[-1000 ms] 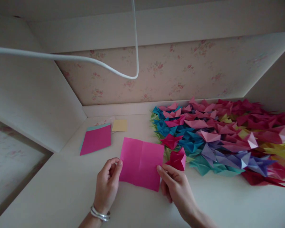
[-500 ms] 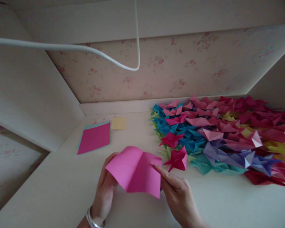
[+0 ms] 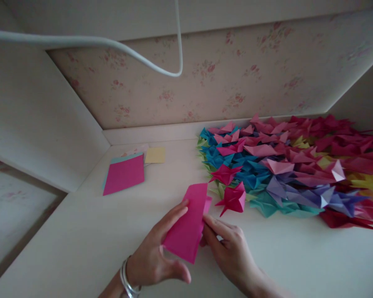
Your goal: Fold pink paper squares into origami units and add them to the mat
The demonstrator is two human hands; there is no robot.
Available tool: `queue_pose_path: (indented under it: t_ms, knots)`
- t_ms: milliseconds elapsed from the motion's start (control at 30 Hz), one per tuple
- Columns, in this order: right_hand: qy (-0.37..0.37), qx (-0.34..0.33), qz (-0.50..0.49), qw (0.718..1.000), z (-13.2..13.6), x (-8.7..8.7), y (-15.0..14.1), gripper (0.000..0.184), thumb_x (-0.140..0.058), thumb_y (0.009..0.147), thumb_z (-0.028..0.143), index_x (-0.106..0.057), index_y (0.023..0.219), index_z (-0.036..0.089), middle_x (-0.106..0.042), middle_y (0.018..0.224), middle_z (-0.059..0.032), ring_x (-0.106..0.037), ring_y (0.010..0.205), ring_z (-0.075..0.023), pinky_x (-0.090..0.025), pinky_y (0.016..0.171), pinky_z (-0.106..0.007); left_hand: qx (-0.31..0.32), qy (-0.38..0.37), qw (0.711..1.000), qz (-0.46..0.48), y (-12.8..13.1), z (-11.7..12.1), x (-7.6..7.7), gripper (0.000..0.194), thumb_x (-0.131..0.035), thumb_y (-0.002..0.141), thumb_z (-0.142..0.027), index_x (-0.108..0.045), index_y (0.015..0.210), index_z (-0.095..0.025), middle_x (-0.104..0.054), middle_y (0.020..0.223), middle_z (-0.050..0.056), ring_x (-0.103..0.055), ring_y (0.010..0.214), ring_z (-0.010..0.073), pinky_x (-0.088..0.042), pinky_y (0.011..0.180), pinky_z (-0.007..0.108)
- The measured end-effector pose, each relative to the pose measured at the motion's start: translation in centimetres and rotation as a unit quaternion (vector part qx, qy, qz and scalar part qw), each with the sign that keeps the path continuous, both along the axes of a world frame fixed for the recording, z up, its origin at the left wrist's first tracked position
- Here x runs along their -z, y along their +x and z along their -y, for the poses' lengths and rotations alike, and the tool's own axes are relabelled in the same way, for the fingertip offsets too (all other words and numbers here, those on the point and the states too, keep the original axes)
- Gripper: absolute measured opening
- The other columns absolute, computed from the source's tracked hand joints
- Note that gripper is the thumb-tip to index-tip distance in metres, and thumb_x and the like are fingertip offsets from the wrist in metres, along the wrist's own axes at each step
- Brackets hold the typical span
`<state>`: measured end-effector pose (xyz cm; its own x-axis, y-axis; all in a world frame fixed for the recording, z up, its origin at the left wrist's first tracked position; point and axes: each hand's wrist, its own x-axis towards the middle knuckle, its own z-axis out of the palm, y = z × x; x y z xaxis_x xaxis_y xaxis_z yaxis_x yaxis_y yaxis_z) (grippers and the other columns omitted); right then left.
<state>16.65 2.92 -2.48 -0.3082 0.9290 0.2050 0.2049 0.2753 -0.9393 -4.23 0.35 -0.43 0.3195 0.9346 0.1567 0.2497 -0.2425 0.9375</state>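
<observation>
Over the desk point(image 3: 81, 248), the folded pink sheet point(image 3: 188, 225) lies between the left hand point(image 3: 153, 256) (thumb spread wide, fingers on the sheet) and the right hand point(image 3: 233, 248), which pinches the sheet's right edge, long axis running forward and slightly right

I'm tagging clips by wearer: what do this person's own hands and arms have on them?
The left hand is gloveless, with shiny, rounded silver bangles around its wrist. The right hand is gloveless too, with nothing visible on its wrist. No sleeve shows on either forearm.
</observation>
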Motion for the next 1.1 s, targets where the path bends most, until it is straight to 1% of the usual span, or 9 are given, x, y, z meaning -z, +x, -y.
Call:
queue_pose_path:
  t_ms: [100,200,267,433,567,700,867,967,1100]
  knots:
    - [0.007,0.024,-0.012,1.0,-0.1,-0.3,0.0,0.029,-0.052,0.096,0.024,-0.072,0.116,0.018,-0.072,0.071,-0.003,-0.066,0.052,-0.013,-0.052,0.048,-0.019,-0.003,-0.005,1.0,-0.012,0.0,-0.2,-0.1,0.11,-0.094,0.055,-0.036,-0.038,0.15,-0.034,-0.04,0.157,0.01,-0.04,0.14,0.0348,-0.032,0.116,0.048]
    - [0.001,0.037,-0.025,0.999,-0.1,-0.7,0.1,0.024,-0.055,0.095,0.026,-0.075,0.108,0.019,-0.072,0.07,-0.0028,-0.065,0.05,-0.0121,-0.05,0.045,-0.018,-0.06,-0.062,0.996,0.002,0.2,-0.7,-0.1,0.046,-0.075,0.083,-0.031,-0.063,0.126,-0.023,-0.072,0.121,0.011,-0.07,0.105,0.0261,-0.057,0.091,0.036]
    - [-0.017,0.03,-0.031,0.999,0.0,-0.9,0.1,0.023,-0.057,0.095,0.029,-0.075,0.105,0.02,-0.072,0.07,-0.0026,-0.065,0.051,-0.0121,-0.049,0.045,-0.018,-0.102,-0.085,0.991,0.022,0.4,-1.0,0.0,0.018,-0.065,0.09,-0.03,-0.073,0.101,-0.018,-0.078,0.088,0.007,-0.074,0.075,0.0196,-0.061,0.069,0.027]
    - [-0.134,0.019,-0.096,0.986,0.2,-1.0,0.0,0.031,-0.06,0.094,0.036,-0.066,0.121,0.022,-0.072,0.073,-0.0021,-0.063,0.052,-0.0124,-0.051,0.049,-0.021,-0.154,-0.077,0.983,0.07,0.4,-1.2,-0.2,0.013,-0.063,0.092,-0.026,-0.075,0.092,-0.02,-0.077,0.074,0.002,-0.071,0.062,0.0148,-0.058,0.058,0.021]
    - [-0.188,0.003,-0.155,0.97,0.2,-0.8,0.3,0.059,-0.061,0.091,0.027,-0.042,0.146,0.025,-0.075,0.094,-0.006,-0.066,0.058,-0.0139,-0.055,0.054,-0.026,-0.148,0.032,0.987,0.046,0.1,-1.3,-0.4,0.017,-0.068,0.087,-0.017,-0.079,0.097,-0.025,-0.076,0.101,0.006,-0.072,0.094,0.0193,-0.058,0.08,0.024]
    - [-0.129,-0.004,-0.076,0.989,0.1,-0.8,0.7,0.036,-0.062,0.084,0.019,-0.069,0.12,0.021,-0.076,0.093,-0.0085,-0.07,0.071,-0.019,-0.057,0.063,-0.028,-0.149,-0.004,0.984,0.098,0.2,-1.3,-0.2,0.014,-0.071,0.085,-0.018,-0.08,0.093,-0.026,-0.063,0.132,0.01,-0.071,0.102,0.0223,-0.06,0.076,0.024]
    - [-0.082,0.001,-0.066,0.994,0.0,-0.9,0.6,0.026,-0.06,0.085,0.017,-0.074,0.106,0.024,-0.075,0.105,-0.0085,-0.069,0.072,-0.0172,-0.055,0.056,-0.022,-0.176,-0.071,0.968,0.164,0.6,-1.2,-0.4,0.021,-0.078,0.079,-0.021,-0.08,0.099,-0.026,-0.05,0.149,0.012,-0.074,0.098,0.0241,-0.062,0.073,0.027]
    - [-0.052,0.006,-0.07,0.996,0.0,-1.2,0.4,0.02,-0.062,0.086,0.019,-0.076,0.1,0.024,-0.073,0.108,-0.0094,-0.067,0.065,-0.0151,-0.052,0.049,-0.02,-0.185,-0.072,0.971,0.136,0.6,-1.4,-0.5,0.017,-0.076,0.08,-0.022,-0.081,0.096,-0.026,-0.055,0.146,0.01,-0.073,0.103,0.0253,-0.062,0.077,0.028]
    - [-0.03,0.009,-0.069,0.997,0.0,-1.4,0.3,0.016,-0.063,0.087,0.02,-0.076,0.095,0.023,-0.074,0.102,-0.0093,-0.068,0.064,-0.0152,-0.052,0.048,-0.02,-0.186,-0.079,0.972,0.117,0.5,-1.6,-0.6,0.022,-0.078,0.077,-0.02,-0.081,0.098,-0.029,-0.076,0.116,0.005,-0.073,0.102,0.0245,-0.061,0.085,0.031]
